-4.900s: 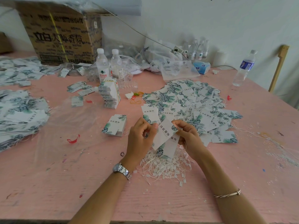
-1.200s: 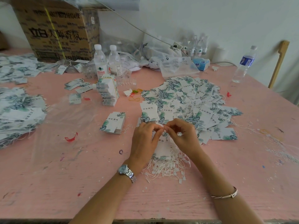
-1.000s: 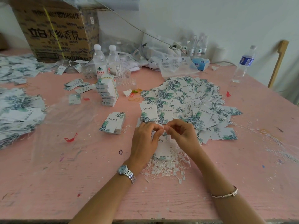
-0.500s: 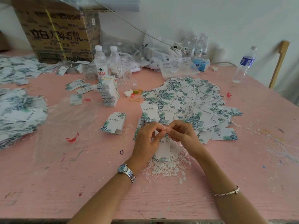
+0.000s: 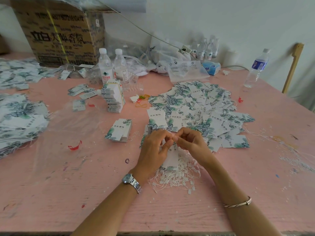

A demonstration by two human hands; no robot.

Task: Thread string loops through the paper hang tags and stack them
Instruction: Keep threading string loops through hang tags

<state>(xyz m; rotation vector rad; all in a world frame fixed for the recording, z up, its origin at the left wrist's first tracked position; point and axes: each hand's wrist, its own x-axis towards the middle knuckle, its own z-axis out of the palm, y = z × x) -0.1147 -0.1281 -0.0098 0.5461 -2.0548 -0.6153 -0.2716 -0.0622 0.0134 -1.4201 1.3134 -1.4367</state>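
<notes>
My left hand [image 5: 156,147] and my right hand [image 5: 190,142] meet fingertip to fingertip above the table, pinching the top of a white hang tag [image 5: 171,159] that hangs down between them. The string at the pinch is too thin to make out. Under the hands lies a heap of white string loops [image 5: 177,178]. A wide pile of leaf-print tags [image 5: 201,108] spreads behind the hands. A small neat stack of tags [image 5: 119,130] sits to the left of my left hand.
A taller banded stack of tags [image 5: 113,97] and two water bottles [image 5: 110,65] stand further back. More tags [image 5: 18,116] cover the left side. A cardboard box [image 5: 59,34], plastic bags [image 5: 184,68] and another bottle [image 5: 256,68] line the back. A clear plastic sheet [image 5: 68,130] lies on the pink table [image 5: 85,201].
Earlier the tag was held up tilted between both hands. Now it hangs straight down and both hands' fingertips have closed together at its top. The hands have stayed nearly still in the last second.
</notes>
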